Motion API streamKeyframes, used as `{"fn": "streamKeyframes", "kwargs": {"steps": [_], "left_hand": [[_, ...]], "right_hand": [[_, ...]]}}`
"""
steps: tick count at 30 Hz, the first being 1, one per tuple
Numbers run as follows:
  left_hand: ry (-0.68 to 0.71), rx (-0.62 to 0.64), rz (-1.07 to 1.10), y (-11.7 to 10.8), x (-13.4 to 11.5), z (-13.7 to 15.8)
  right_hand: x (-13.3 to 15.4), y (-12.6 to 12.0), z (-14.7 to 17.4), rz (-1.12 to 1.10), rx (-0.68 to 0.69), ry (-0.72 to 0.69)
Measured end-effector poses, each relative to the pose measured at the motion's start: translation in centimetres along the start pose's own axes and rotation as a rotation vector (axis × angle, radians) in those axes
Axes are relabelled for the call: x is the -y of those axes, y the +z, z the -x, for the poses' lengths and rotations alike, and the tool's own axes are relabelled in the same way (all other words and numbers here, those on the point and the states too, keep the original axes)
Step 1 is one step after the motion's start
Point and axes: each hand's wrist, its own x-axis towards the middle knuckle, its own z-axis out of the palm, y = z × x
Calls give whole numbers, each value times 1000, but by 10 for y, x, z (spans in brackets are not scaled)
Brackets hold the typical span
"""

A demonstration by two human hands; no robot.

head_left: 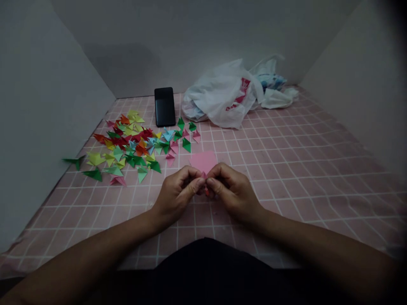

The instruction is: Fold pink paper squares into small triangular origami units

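Observation:
A small folded piece of pink paper (204,174) is pinched between my two hands at the middle of the view. My left hand (181,186) grips its left side with thumb and fingers, while my right hand (235,190) grips the right side the same way. Most of the paper is hidden by my fingers. Just beneath my fingertips a small orange-red bit (207,192) shows, too small to identify. Right behind my hands a flat sheet of pink paper (203,160) lies on the cloth.
Several folded paper cranes (140,148) in many colours are spread at the left. A black phone (165,106) lies behind them. White plastic bags (222,93) are crumpled near the back wall. A pink checked cloth (305,169) covers the table, with walls on three sides.

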Motion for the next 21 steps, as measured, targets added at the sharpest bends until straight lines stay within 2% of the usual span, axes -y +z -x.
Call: {"fn": "streamKeyframes", "kwargs": {"steps": [3,7,13,16,21], "left_hand": [[78,37,-175,-1,1,1],[142,-13,-291,-4,0,2],[244,-42,-377,-2,1,3],[181,-55,-297,-1,5,1],[43,-60,-102,-2,5,-1]], "right_hand": [[0,0,-1,24,0,-27],[1,-1,-3,6,79,-21],[5,0,0,218,36,-200],[2,1,-1,221,3,-191],[-1,2,-4,258,46,-228]]}}
